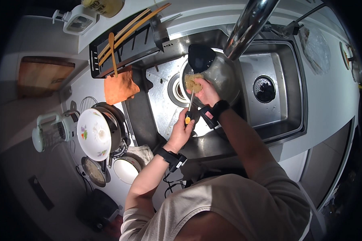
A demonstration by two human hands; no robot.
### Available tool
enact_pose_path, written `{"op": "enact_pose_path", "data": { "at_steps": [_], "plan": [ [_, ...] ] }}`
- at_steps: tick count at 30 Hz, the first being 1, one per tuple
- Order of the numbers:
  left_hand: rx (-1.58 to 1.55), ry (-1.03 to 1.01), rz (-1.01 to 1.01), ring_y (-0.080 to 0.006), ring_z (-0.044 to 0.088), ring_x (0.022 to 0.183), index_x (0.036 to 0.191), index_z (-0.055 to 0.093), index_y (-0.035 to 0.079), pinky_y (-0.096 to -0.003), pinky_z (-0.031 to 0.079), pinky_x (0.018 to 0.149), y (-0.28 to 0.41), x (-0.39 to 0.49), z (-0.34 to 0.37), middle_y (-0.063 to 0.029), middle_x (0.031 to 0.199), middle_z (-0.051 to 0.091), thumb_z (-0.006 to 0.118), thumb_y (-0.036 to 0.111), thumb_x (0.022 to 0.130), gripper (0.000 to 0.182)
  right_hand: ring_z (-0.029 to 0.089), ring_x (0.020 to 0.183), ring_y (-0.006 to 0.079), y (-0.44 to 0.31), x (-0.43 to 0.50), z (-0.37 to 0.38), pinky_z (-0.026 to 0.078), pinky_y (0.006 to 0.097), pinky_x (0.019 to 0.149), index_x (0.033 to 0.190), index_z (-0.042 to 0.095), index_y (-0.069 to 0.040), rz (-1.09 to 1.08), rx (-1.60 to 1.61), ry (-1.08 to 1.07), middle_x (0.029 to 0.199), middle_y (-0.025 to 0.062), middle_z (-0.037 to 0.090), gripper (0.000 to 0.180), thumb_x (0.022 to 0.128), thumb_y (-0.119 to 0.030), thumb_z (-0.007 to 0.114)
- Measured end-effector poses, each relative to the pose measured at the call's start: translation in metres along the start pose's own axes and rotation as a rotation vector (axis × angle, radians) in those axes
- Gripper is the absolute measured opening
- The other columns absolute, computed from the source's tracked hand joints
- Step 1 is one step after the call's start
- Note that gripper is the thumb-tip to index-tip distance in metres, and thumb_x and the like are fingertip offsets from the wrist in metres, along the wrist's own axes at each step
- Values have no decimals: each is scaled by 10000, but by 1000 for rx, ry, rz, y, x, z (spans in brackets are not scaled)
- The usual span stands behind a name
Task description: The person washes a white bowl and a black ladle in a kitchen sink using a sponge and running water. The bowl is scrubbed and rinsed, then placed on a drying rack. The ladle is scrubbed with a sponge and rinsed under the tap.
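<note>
My left hand (pixel 179 131) grips the black handle (pixel 188 115) of a kitchen utensil over the left sink basin (pixel 161 99). A steel shaft (pixel 191 101) runs from the handle to a tan scouring sponge (pixel 193 82). Fingers of my right hand (pixel 207 92) pinch that sponge around the shaft. Beyond it, in line with the shaft, is a broad black turner-like head (pixel 201 57); the sponge hides the join. Below both hands a round metal bowl (pixel 229 81) stands in the basin, partly over the drain (pixel 178 90).
A chrome faucet (pixel 249 28) overhangs the bowl. Right is a second basin (pixel 273 111) with dark matter in its strainer (pixel 264 89). An orange cloth (pixel 119 87) hangs below a black rack (pixel 132 39) holding chopsticks (pixel 135 30). Stacked cookware and a floral bowl (pixel 92 134) crowd the left counter.
</note>
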State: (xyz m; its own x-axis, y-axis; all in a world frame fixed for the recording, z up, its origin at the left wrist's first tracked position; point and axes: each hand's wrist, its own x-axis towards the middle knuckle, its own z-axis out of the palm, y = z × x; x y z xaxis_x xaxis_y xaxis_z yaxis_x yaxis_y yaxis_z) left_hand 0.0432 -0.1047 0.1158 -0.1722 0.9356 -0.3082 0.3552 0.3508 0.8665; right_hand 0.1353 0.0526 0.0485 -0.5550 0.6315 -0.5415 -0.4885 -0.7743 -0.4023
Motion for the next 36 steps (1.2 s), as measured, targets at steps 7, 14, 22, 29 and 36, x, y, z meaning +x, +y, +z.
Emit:
{"op": "enact_pose_path", "data": {
  "at_steps": [7, 14, 22, 29, 36],
  "plan": [
    [-715, -189, -321, -49, 345, 489, 1384, 235, 165, -203, 296, 420, 22, -17, -2, 18, 683, 387, 455, 43, 949, 502, 522, 1142, 299, 12, -3, -4, 440, 402, 959, 1261, 445, 19, 133, 554, -155, 1221, 177, 532, 378, 966, -184, 321],
    [-445, -105, -233, -42, 368, 511, 1383, 237, 143, -197, 317, 444, 20, -23, -8, 26, 701, 412, 480, 58, 942, 511, 525, 1090, 260, -19, -45, -15, 437, 431, 932, 1268, 463, -80, -80, -226, -119, 1258, 73, 483, 390, 903, -166, 359],
    [175, 85, 50, -392, 588, 890, 1317, 335, 6, -389, 478, 745, 27, -32, 1, -259, 1029, 567, 544, 84, 892, 480, 572, 898, 113, -25, -56, 30, 457, 310, 740, 1118, 586, -136, -73, -96, -24, 1024, -9, 607, 287, 935, -317, 457],
    [441, 223, 264, -408, 566, 754, 1312, 348, -4, -439, 472, 652, 38, -30, 2, -231, 945, 533, 508, 59, 894, 451, 578, 838, 125, -22, -71, 66, 500, 310, 717, 1017, 605, -57, -202, -98, 79, 977, 17, 604, 180, 902, -173, 530],
    [484, 199, 199, -407, 565, 714, 1330, 344, 36, -463, 460, 610, 40, -35, 3, -212, 924, 500, 479, 39, 887, 463, 592, 810, 133, -16, -75, 87, 508, 291, 655, 949, 606, -83, -276, -64, 184, 927, 32, 610, 152, 904, -203, 524]
  ]
}}
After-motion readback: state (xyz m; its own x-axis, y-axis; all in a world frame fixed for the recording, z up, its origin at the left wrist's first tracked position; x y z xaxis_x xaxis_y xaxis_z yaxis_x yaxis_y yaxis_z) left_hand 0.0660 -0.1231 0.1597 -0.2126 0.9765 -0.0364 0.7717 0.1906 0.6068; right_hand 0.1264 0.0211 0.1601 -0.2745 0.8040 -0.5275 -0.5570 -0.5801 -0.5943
